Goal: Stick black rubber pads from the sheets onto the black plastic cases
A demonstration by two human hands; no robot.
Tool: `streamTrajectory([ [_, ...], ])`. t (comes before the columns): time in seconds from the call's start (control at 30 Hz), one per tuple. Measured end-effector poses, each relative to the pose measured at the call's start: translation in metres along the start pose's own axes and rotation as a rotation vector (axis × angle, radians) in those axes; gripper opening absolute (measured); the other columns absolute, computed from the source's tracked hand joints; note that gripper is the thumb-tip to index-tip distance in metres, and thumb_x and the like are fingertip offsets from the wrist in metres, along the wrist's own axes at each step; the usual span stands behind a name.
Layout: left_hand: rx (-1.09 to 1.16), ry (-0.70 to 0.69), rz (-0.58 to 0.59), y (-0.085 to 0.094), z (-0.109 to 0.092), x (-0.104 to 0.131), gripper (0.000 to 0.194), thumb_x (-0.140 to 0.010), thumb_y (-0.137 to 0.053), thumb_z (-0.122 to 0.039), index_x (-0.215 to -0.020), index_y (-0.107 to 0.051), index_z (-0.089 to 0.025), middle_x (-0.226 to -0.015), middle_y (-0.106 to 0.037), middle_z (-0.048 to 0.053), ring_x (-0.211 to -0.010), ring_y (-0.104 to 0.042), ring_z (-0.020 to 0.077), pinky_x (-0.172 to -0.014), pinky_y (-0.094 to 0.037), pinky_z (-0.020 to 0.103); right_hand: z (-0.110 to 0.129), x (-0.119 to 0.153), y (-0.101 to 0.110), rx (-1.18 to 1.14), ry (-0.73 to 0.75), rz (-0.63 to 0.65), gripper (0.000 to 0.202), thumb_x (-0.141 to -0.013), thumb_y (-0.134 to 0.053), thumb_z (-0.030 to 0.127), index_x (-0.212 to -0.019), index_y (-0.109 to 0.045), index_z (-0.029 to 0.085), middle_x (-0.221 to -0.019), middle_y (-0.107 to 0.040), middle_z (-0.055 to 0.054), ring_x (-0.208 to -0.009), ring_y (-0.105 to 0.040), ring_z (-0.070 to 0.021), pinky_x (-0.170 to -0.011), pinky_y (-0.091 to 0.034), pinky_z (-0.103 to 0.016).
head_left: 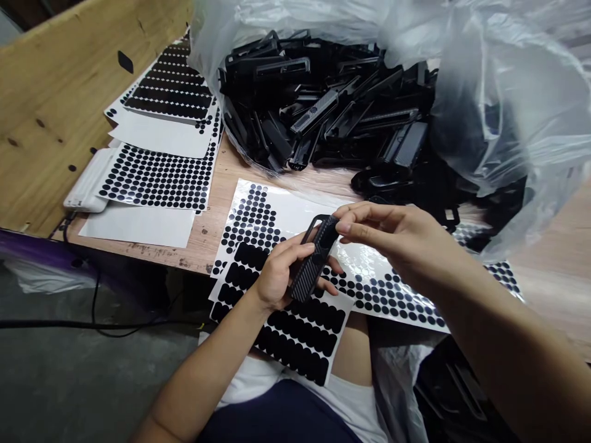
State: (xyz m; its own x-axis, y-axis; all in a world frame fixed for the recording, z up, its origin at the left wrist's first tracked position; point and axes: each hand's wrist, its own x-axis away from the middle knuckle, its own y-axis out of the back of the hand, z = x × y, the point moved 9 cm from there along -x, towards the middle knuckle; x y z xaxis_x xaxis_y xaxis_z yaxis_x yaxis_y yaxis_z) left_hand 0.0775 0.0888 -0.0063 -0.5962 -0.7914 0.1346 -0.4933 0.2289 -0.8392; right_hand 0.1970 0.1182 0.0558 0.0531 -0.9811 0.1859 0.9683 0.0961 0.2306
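Note:
My left hand (277, 274) is closed around a black plastic part with a carbon-fibre pattern (308, 274). This part is long and narrow, tilted, with an open loop along its upper left side. The thumb presses on its face, and the other fingers reach behind it. At the part's upper end, the thumb and forefinger of my right hand (392, 229) pinch its edge; whether a small sticker is between them I cannot tell. Below the hands, a sheet of black scalloped stickers (300, 329) overlaps a white sheet of black round stickers (378, 292).
A clear plastic bag (489, 92) holds many similar black parts (318, 111) at the back. Further sticker sheets (157, 175) lie at left beside a white device (90, 181) with a cable. A wooden board (60, 98) stands along the left edge. Another bag of black parts (455, 381) sits below right.

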Motion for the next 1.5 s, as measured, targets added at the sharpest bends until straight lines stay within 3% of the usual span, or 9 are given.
streamTrajectory([
  [0.43, 0.022, 0.003, 0.025, -0.002, -0.001, 0.000, 0.037, -0.083, -0.072, -0.031, -0.114, -0.069, -0.011, -0.089, -0.068, 0.008, -0.080, -0.072, 0.0238, -0.055, -0.064, 0.030, -0.004, 0.000, -0.001, -0.089, -0.060, 0.032, 0.039, -0.064, -0.094, 0.055, -0.076, -0.079, 0.022, -0.096, -0.077, -0.006, -0.097, -0.069, -0.0273, -0.098, -0.050, -0.043],
  [0.6, 0.036, -0.007, 0.015, -0.002, -0.001, 0.000, 0.035, -0.082, -0.073, -0.030, -0.111, -0.070, -0.011, -0.093, -0.067, 0.008, -0.079, -0.072, 0.0226, -0.055, -0.063, 0.029, -0.001, 0.002, 0.000, -0.015, -0.015, 0.024, 0.035, -0.069, -0.091, 0.055, -0.076, -0.079, 0.023, -0.103, -0.077, -0.006, -0.102, -0.067, -0.0278, -0.104, -0.044, -0.045],
  [0.93, 0.031, -0.009, 0.011, -0.001, -0.001, 0.000, 0.034, -0.082, -0.073, -0.030, -0.110, -0.071, -0.011, -0.092, -0.065, 0.008, -0.081, -0.072, 0.0232, -0.056, -0.063, 0.030, 0.002, 0.000, 0.001, 0.099, 0.039, 0.009, 0.042, -0.071, -0.088, 0.061, -0.078, -0.077, 0.022, -0.101, -0.076, -0.006, -0.100, -0.069, -0.0283, -0.101, -0.045, -0.046],
  [1.17, -0.005, -0.002, -0.014, 0.000, 0.000, 0.001, 0.035, -0.081, -0.071, -0.032, -0.110, -0.070, -0.011, -0.091, -0.065, 0.009, -0.086, -0.072, 0.0263, -0.055, -0.062, 0.030, 0.015, 0.000, -0.001, 0.208, 0.095, -0.019, 0.048, -0.070, -0.084, 0.067, -0.077, -0.075, 0.020, -0.094, -0.076, -0.008, -0.092, -0.069, -0.0272, -0.087, -0.055, -0.041],
  [1.3, -0.027, 0.010, -0.020, 0.002, 0.001, 0.000, 0.041, -0.082, -0.071, -0.035, -0.114, -0.068, -0.010, -0.088, -0.068, 0.011, -0.093, -0.072, 0.0307, -0.056, -0.061, 0.030, 0.022, 0.003, -0.002, 0.248, 0.144, -0.042, 0.041, -0.075, -0.081, 0.062, -0.078, -0.075, 0.021, -0.091, -0.077, -0.007, -0.087, -0.070, -0.0251, -0.080, -0.058, -0.037],
  [1.5, -0.041, 0.014, -0.012, 0.002, 0.002, 0.000, 0.046, -0.081, -0.070, -0.037, -0.117, -0.066, -0.009, -0.090, -0.071, 0.014, -0.093, -0.073, 0.0312, -0.055, -0.061, 0.029, 0.024, 0.005, -0.002, 0.319, 0.209, -0.047, 0.027, -0.084, -0.075, 0.048, -0.084, -0.075, 0.021, -0.092, -0.078, -0.007, -0.085, -0.073, -0.0241, -0.082, -0.059, -0.038],
])
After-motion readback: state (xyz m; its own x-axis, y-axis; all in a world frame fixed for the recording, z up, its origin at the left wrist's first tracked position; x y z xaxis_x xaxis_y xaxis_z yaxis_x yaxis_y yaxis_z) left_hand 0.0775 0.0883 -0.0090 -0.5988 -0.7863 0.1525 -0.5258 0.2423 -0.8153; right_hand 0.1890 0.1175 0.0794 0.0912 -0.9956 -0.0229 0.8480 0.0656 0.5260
